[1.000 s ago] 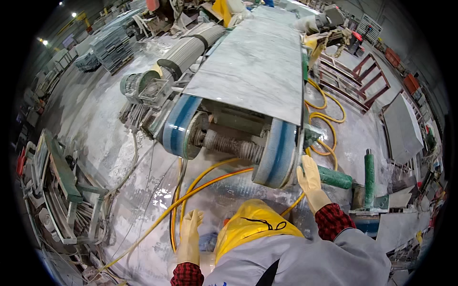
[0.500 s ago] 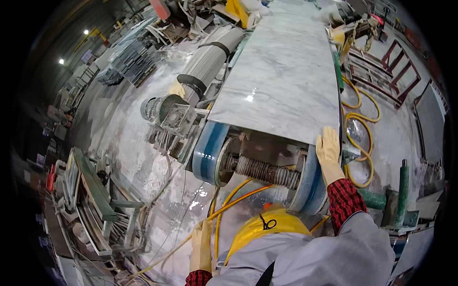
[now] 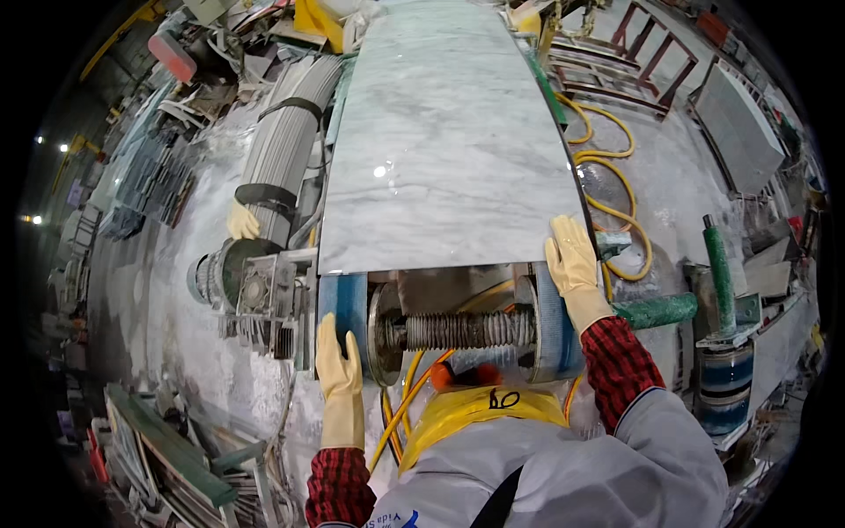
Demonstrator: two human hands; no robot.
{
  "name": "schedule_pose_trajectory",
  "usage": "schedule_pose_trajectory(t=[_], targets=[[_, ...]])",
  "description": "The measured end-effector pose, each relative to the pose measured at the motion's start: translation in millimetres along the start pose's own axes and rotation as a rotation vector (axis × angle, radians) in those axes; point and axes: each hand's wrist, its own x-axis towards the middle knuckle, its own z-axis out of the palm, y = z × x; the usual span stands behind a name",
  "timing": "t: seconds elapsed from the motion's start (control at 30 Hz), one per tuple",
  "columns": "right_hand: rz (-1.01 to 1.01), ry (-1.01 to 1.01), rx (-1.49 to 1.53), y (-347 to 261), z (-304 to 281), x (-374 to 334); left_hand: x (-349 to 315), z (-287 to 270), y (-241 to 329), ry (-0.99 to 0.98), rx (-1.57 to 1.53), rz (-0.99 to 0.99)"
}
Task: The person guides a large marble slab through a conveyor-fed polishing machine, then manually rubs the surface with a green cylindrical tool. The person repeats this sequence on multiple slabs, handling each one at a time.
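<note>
To your right, a yellow hose loops across the floor near a dark red metal rack. On your left, you have stacked slabs and, lower down, a slanting green beam.

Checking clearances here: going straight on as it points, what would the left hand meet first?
Likely the near edge of the pale slab, by its left corner; whether the left hand brushes the left blue belt first is unclear.

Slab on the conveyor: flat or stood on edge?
Flat: the slab lies broad veined face up, its near edge over both blue belts, the right hand at its near right corner.
</note>
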Motion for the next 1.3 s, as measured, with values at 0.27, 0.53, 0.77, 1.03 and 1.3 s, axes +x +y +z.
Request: schedule_pose_trajectory(t=[0.27,0.53,0.77,1.03,1.3], targets=[[0.111,-0.064,-0.065,-13.6,-21.0,5.9,122.0,50.6,-4.1,-0.065,0.258,0.277],[0.126,-0.072,-0.029,-19.4,-24.8,2.1,150.3,69.1,-8.4,-0.101,0.293,0.229],[0.138,-0.06,-0.029,-26.9,-32.2,5.1,147.1,72.3,-9.8,-0.061,0.294,0.266],[-0.03,0.032,0.027,-18.7,-41.3,24.1,147.1,73.6,-5.2,-0.025,0.288,0.273],[0.004,-0.055,0.021,-27.7,-53.5,28.0,142.3,63.7,-3.6,-0.013,0.317,0.302]])
